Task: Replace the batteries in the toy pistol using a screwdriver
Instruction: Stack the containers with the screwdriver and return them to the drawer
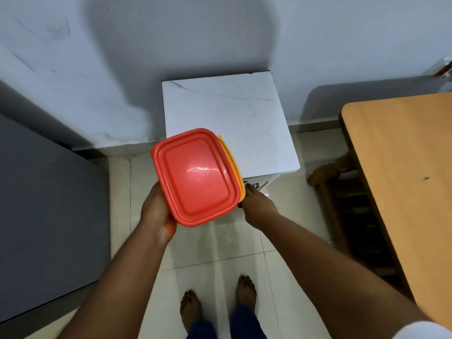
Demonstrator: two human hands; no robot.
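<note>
A plastic box with a red lid (195, 177) and an orange-yellow body showing along its right edge is held in the air in front of me. My left hand (156, 211) grips its lower left corner. My right hand (256, 204) reaches under the box's lower right side, toward a metal handle (259, 185) on the front of a small white cabinet. Its fingers are partly hidden by the box. No toy pistol, screwdriver or batteries are visible.
The small cabinet has a white marble-patterned top (230, 113) and stands against the grey wall. A wooden table (403, 182) fills the right side, with a wooden chair (342, 196) tucked beneath it. A dark grey surface (49, 216) lies at left. My bare feet stand on pale floor tiles.
</note>
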